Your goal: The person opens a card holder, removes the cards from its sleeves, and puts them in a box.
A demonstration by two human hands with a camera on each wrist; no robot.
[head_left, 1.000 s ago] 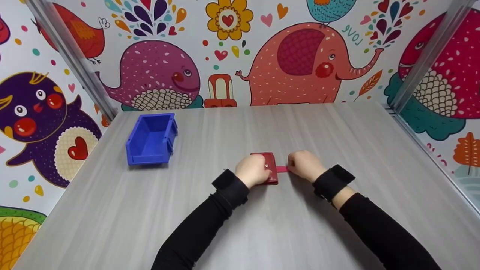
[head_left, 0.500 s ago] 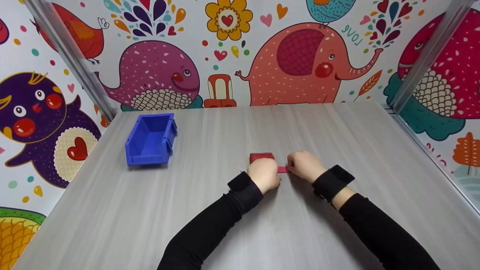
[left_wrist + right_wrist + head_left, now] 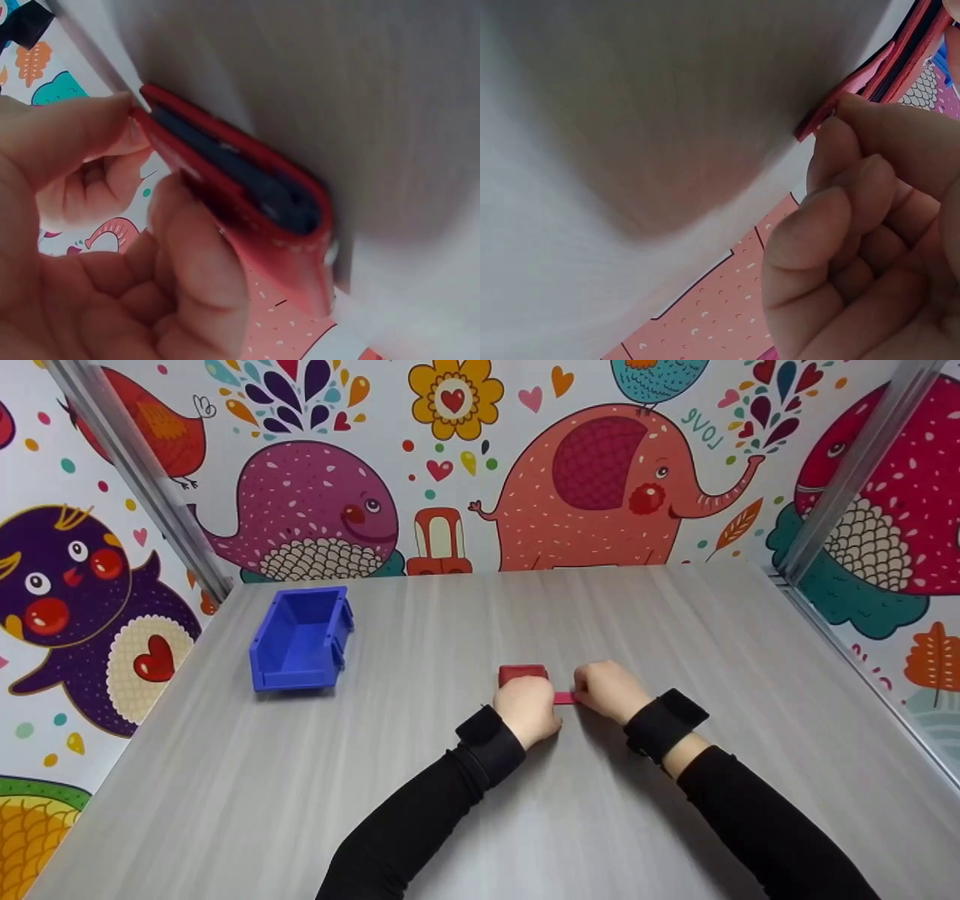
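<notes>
A small red wallet (image 3: 523, 670) stands on the grey table, partly hidden by my left hand (image 3: 527, 709). In the left wrist view the wallet (image 3: 247, 195) shows its dark inner layers along one edge, with a metal snap on its side. My left thumb and fingers pinch the wallet at its near edge. From its right side sticks out a short pink-red strap (image 3: 564, 698). My right hand (image 3: 613, 691) pinches the end of this strap between thumb and forefinger, its other fingers curled. The right wrist view shows the strap (image 3: 847, 86) angled away from the wallet.
A blue plastic bin (image 3: 301, 641) sits at the back left of the table (image 3: 420, 645). Patterned panels with cartoon animals rise behind and at the sides, with metal posts (image 3: 142, 480) at the corners.
My left hand has shifted right and slightly down from the wallet's left part, now covering its lower part. My right hand has kept its hold on the strap, nearly still.
</notes>
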